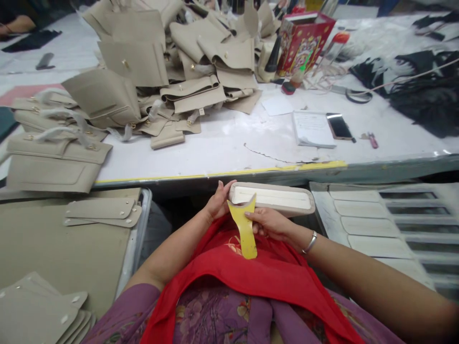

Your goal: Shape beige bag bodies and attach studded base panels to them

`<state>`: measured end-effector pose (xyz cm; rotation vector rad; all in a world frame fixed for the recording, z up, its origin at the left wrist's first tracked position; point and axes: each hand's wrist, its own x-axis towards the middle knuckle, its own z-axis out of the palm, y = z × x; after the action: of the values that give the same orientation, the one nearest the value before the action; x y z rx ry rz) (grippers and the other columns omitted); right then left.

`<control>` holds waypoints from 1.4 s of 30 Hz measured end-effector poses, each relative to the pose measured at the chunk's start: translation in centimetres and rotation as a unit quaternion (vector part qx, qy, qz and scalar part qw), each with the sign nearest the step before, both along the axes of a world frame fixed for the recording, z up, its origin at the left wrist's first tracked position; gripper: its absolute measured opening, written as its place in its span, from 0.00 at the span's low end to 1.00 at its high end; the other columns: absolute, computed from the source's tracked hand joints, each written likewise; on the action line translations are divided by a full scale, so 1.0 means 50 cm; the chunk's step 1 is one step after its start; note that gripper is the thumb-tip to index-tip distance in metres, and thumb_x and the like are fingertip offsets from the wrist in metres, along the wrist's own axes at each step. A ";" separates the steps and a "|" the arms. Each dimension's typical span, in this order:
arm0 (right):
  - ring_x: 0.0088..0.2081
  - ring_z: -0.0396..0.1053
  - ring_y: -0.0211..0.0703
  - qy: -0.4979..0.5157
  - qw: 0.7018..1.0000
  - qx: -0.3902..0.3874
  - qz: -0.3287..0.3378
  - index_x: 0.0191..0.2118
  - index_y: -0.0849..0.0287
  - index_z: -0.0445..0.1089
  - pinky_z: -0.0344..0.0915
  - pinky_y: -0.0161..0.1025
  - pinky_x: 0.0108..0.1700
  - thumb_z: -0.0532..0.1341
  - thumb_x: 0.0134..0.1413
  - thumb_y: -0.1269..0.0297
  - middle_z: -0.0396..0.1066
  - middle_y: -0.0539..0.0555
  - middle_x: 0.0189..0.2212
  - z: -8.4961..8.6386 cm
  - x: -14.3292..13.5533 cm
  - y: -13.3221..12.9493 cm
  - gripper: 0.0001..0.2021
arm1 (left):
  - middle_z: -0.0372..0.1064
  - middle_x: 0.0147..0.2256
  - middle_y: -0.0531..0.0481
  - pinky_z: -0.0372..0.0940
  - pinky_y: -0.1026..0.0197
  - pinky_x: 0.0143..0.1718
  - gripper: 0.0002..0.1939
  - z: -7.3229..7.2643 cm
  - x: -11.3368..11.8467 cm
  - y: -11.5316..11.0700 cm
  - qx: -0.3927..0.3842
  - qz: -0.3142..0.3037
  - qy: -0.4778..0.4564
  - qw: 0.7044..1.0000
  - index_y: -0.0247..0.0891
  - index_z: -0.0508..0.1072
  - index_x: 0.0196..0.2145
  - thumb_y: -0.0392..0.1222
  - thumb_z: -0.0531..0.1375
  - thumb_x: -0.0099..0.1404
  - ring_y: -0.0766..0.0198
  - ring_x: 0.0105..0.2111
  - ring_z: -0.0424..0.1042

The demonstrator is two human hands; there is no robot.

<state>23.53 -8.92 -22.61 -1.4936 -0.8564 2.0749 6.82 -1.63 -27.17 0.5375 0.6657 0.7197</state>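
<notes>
In the head view, my left hand (218, 199) grips the left end of a beige and white padded piece (276, 199) just below the table edge. My right hand (268, 222) is closed on a yellow flat tool (244, 229) with a forked top, its thumb on the tool's face. The tool's forked end overlaps the near side of the padded piece. Behind the tool, the fingers of my right hand are partly hidden.
Beige bags (132, 52) are heaped across the white table (215, 153). A notepad (312, 129), a phone (339, 126) and a red box (303, 43) lie farther right. Flat beige pieces (39, 306) sit lower left; a slatted rack (423, 229) stands right. Another person's arm (17, 25) shows upper left.
</notes>
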 end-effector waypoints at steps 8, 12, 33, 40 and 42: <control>0.15 0.64 0.29 0.064 0.992 -0.012 -0.104 0.31 0.65 0.68 0.61 0.23 0.16 0.60 0.54 0.65 0.70 0.50 0.16 -0.038 -0.067 -0.001 0.07 | 0.66 0.52 0.44 0.58 0.56 0.54 0.37 -0.010 0.008 -0.001 0.019 0.044 -0.034 0.998 0.40 0.61 0.56 0.68 0.46 0.60 0.55 0.51 0.65; 0.16 0.67 0.30 0.094 0.985 -0.020 -0.146 0.33 0.65 0.68 0.63 0.23 0.16 0.60 0.54 0.65 0.73 0.52 0.21 -0.048 -0.087 -0.007 0.07 | 0.64 0.53 0.44 0.57 0.58 0.55 0.37 -0.015 0.014 -0.002 0.028 0.055 -0.010 0.998 0.40 0.60 0.57 0.68 0.45 0.60 0.56 0.53 0.63; 0.17 0.69 0.35 0.153 0.967 -0.153 -0.132 0.30 0.64 0.70 0.66 0.28 0.21 0.65 0.46 0.54 0.72 0.54 0.17 -0.068 -0.042 0.009 0.15 | 0.66 0.44 0.49 0.61 0.63 0.44 0.31 -0.026 0.051 0.017 0.111 0.044 0.208 0.971 0.41 0.62 0.52 0.66 0.47 0.61 0.62 0.41 0.66; 0.17 0.68 0.34 0.116 0.968 -0.155 -0.159 0.30 0.64 0.71 0.65 0.27 0.21 0.62 0.51 0.58 0.72 0.53 0.16 -0.073 -0.047 0.013 0.12 | 0.67 0.38 0.49 0.61 0.63 0.37 0.23 0.001 0.053 0.038 0.226 -0.012 0.393 0.891 0.39 0.64 0.47 0.58 0.46 0.66 0.63 0.36 0.66; 0.18 0.69 0.34 0.123 0.967 -0.161 -0.152 0.31 0.65 0.71 0.67 0.28 0.23 0.62 0.52 0.58 0.73 0.54 0.18 -0.074 -0.056 0.011 0.12 | 0.68 0.42 0.46 0.61 0.61 0.39 0.23 0.021 0.050 0.050 0.292 -0.082 0.503 0.809 0.38 0.63 0.49 0.55 0.46 0.66 0.60 0.39 0.67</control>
<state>20.72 -8.34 -26.33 -1.3758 -0.1861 2.1707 9.31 0.86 -26.11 1.5895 1.3685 0.4168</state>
